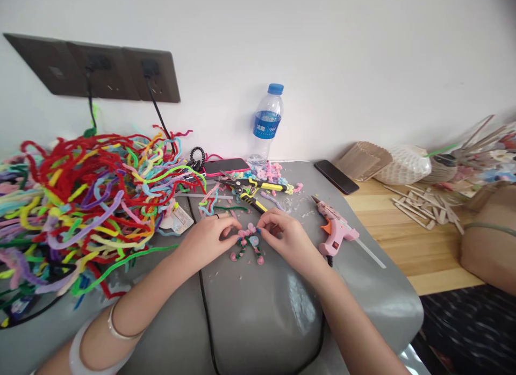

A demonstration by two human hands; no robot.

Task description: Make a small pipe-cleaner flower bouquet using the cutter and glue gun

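Observation:
A small pipe-cleaner figure, pink on top with a pale blue curl and green-and-pink legs ending in pink coils, is between my two hands on the grey table. My left hand pinches its left side between thumb and forefinger. On the other side, the thumb and fingers of my right hand close on its upper right edge. Just beyond lie yellow-and-black pliers and loose pipe-cleaner scraps. To the right of my right hand rests a pink glue gun with a clear glue stick in its back.
A big heap of colourful pipe cleaners covers the left. Against the wall stand a water bottle and a red-edged phone. A black phone and wooden sticks lie right. A black cable crosses the table; another person's arm is at far right.

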